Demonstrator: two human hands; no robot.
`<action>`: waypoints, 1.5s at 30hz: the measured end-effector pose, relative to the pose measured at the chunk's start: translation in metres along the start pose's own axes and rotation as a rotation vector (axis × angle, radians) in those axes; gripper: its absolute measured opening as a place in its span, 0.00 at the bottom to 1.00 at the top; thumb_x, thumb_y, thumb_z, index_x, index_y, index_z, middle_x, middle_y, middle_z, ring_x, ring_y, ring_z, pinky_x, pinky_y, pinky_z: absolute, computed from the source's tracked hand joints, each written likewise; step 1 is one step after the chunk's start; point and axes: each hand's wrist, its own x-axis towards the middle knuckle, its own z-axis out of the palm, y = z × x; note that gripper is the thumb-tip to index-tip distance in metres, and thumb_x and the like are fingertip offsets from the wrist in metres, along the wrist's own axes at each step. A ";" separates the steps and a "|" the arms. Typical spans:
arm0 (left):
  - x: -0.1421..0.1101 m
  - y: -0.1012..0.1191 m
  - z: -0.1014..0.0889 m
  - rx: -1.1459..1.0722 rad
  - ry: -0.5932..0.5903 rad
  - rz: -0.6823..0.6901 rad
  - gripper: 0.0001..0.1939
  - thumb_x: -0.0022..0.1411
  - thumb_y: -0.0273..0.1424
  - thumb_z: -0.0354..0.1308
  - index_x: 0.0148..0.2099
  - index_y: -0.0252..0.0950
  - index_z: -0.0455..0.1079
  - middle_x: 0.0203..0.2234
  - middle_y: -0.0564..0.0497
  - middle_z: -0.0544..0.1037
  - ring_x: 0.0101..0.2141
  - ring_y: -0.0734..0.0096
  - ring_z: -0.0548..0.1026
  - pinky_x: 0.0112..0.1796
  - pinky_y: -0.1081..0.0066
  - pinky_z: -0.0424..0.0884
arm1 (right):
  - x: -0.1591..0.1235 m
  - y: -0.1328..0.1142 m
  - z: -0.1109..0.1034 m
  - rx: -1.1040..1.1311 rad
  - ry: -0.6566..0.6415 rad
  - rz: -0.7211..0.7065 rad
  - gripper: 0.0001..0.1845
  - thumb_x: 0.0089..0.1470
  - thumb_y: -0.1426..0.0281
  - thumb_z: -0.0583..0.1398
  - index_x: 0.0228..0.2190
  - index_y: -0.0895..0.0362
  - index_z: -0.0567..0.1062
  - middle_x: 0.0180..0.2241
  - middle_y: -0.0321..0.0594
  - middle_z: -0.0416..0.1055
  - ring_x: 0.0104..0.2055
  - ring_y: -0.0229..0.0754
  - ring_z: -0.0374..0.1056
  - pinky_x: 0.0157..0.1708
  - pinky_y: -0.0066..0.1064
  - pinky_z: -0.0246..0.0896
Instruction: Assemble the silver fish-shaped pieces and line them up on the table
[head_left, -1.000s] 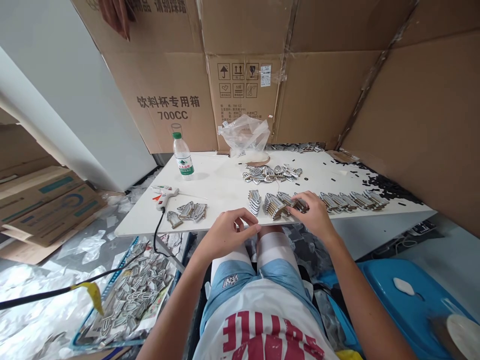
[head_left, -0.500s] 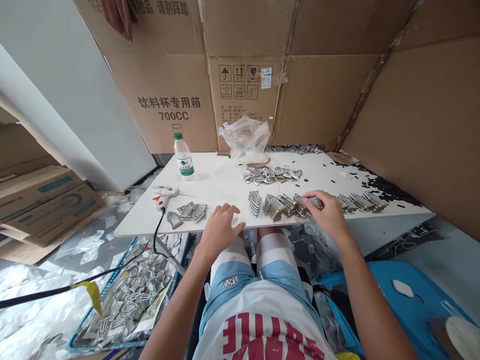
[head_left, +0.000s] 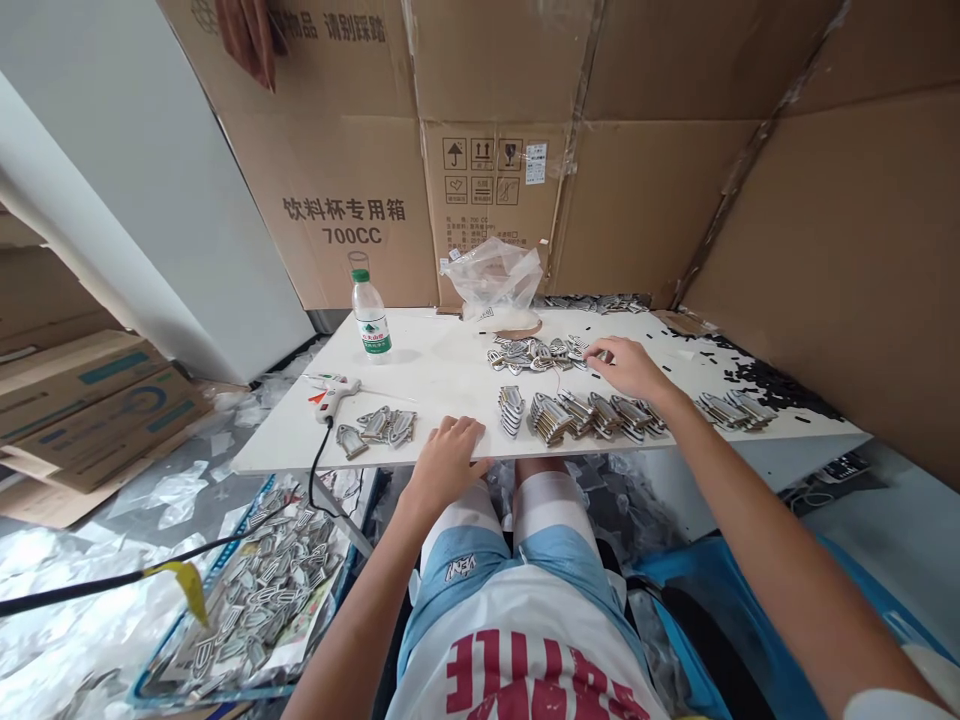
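My right hand (head_left: 631, 368) reaches over the table to the right end of a loose pile of small flat grey-and-white pieces (head_left: 529, 353). Its fingertips pinch together there; what lies between them is too small to make out. Below my right forearm, a row of the same pointed, brown-edged pieces (head_left: 592, 415) stands in overlapping stacks near the front edge. One separate stack (head_left: 511, 411) is at the row's left end. My left hand (head_left: 450, 455) rests on the front edge, fingers loosely extended, holding nothing. A few more pieces (head_left: 379, 428) lie left of it.
A glue gun (head_left: 330, 398) with a black cord and a water bottle (head_left: 370, 318) stand on the table's left side. Behind the pile sits a clear plastic bag (head_left: 495, 280). Small black bits (head_left: 772, 385) lie scattered at right. A blue-rimmed crate (head_left: 262, 600) of pieces stands below left.
My right hand has moved along the front row to the right, then away from me to the far pile. My left hand has settled on the table edge.
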 end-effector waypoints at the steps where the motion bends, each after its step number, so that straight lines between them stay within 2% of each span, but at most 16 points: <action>1: 0.000 0.001 -0.002 0.007 -0.001 -0.005 0.16 0.70 0.35 0.65 0.57 0.38 0.74 0.55 0.40 0.78 0.57 0.44 0.72 0.55 0.51 0.70 | 0.015 0.006 0.005 -0.008 -0.037 0.009 0.09 0.59 0.70 0.60 0.37 0.54 0.83 0.43 0.44 0.82 0.41 0.48 0.74 0.47 0.40 0.64; 5: 0.002 0.002 -0.009 0.026 -0.008 -0.008 0.13 0.68 0.31 0.67 0.54 0.39 0.77 0.51 0.41 0.79 0.52 0.46 0.74 0.52 0.53 0.71 | 0.054 0.022 0.037 -0.034 -0.158 0.027 0.09 0.53 0.72 0.65 0.38 0.55 0.84 0.43 0.45 0.82 0.39 0.47 0.73 0.44 0.37 0.66; 9: 0.005 -0.001 -0.012 0.019 -0.033 0.029 0.07 0.66 0.26 0.68 0.46 0.40 0.81 0.45 0.43 0.82 0.48 0.49 0.77 0.48 0.56 0.72 | 0.069 0.024 0.070 -0.055 -0.226 -0.007 0.25 0.50 0.70 0.69 0.52 0.55 0.82 0.49 0.46 0.79 0.40 0.45 0.72 0.48 0.35 0.66; 11: 0.005 -0.002 -0.013 0.011 -0.045 0.047 0.07 0.65 0.24 0.67 0.43 0.41 0.82 0.43 0.44 0.83 0.47 0.50 0.78 0.46 0.58 0.73 | 0.074 0.023 0.082 -0.070 -0.243 -0.020 0.30 0.51 0.70 0.69 0.57 0.54 0.80 0.50 0.46 0.77 0.42 0.46 0.73 0.49 0.35 0.65; 13: 0.004 -0.005 -0.015 0.001 -0.052 0.060 0.08 0.65 0.22 0.67 0.41 0.41 0.83 0.43 0.44 0.84 0.47 0.50 0.80 0.46 0.58 0.74 | 0.079 0.021 0.088 -0.088 -0.259 -0.032 0.29 0.51 0.70 0.70 0.56 0.52 0.81 0.49 0.45 0.77 0.46 0.48 0.72 0.50 0.34 0.65; 16: 0.002 -0.009 -0.017 -0.017 -0.056 0.073 0.10 0.65 0.21 0.65 0.42 0.40 0.84 0.44 0.43 0.85 0.48 0.50 0.81 0.48 0.58 0.74 | 0.085 0.020 0.093 -0.120 -0.269 -0.042 0.20 0.52 0.68 0.71 0.48 0.53 0.83 0.47 0.44 0.79 0.49 0.50 0.72 0.51 0.34 0.64; 19: -0.001 -0.014 -0.020 -0.034 -0.058 0.080 0.11 0.66 0.21 0.64 0.45 0.39 0.85 0.46 0.43 0.86 0.48 0.50 0.82 0.51 0.57 0.75 | 0.088 0.020 0.095 -0.152 -0.279 -0.038 0.12 0.60 0.62 0.69 0.42 0.56 0.81 0.47 0.43 0.79 0.49 0.48 0.73 0.53 0.40 0.66; 22: -0.003 -0.017 -0.021 -0.042 -0.058 0.089 0.13 0.69 0.22 0.61 0.48 0.39 0.84 0.47 0.44 0.87 0.49 0.52 0.83 0.52 0.59 0.75 | 0.088 0.020 0.096 -0.173 -0.289 -0.022 0.15 0.66 0.58 0.66 0.41 0.58 0.79 0.47 0.42 0.78 0.50 0.47 0.74 0.55 0.46 0.70; 28: 0.000 -0.016 -0.021 -0.016 -0.044 0.088 0.14 0.72 0.23 0.56 0.50 0.38 0.83 0.47 0.43 0.86 0.47 0.53 0.83 0.49 0.60 0.74 | 0.088 0.013 0.098 -0.149 -0.273 0.055 0.15 0.67 0.58 0.67 0.41 0.57 0.80 0.49 0.43 0.79 0.52 0.47 0.74 0.57 0.47 0.70; 33: 0.006 -0.016 -0.017 0.017 -0.013 0.033 0.15 0.70 0.20 0.54 0.48 0.36 0.81 0.45 0.42 0.85 0.45 0.53 0.83 0.44 0.62 0.73 | 0.090 0.002 0.097 -0.040 -0.242 0.200 0.15 0.68 0.58 0.66 0.46 0.58 0.80 0.51 0.43 0.78 0.52 0.48 0.76 0.55 0.47 0.73; 36: 0.008 -0.019 -0.014 0.019 0.019 -0.010 0.13 0.71 0.21 0.54 0.47 0.36 0.80 0.44 0.42 0.84 0.44 0.54 0.82 0.43 0.63 0.71 | 0.090 -0.002 0.094 0.067 -0.180 0.341 0.14 0.68 0.60 0.66 0.45 0.58 0.80 0.48 0.42 0.79 0.49 0.46 0.77 0.52 0.44 0.75; 40: 0.007 -0.023 -0.013 -0.005 0.079 -0.069 0.11 0.71 0.21 0.54 0.45 0.37 0.77 0.43 0.42 0.84 0.43 0.53 0.82 0.42 0.62 0.70 | 0.086 -0.008 0.080 0.284 -0.023 0.503 0.12 0.65 0.62 0.68 0.38 0.59 0.80 0.41 0.40 0.80 0.44 0.43 0.77 0.48 0.41 0.76; 45: 0.004 -0.021 -0.015 -0.115 0.184 -0.109 0.10 0.72 0.22 0.53 0.45 0.38 0.74 0.42 0.42 0.84 0.41 0.52 0.82 0.40 0.62 0.70 | 0.068 -0.023 0.039 0.727 0.130 0.523 0.15 0.50 0.63 0.75 0.32 0.58 0.78 0.33 0.40 0.80 0.35 0.41 0.76 0.39 0.33 0.76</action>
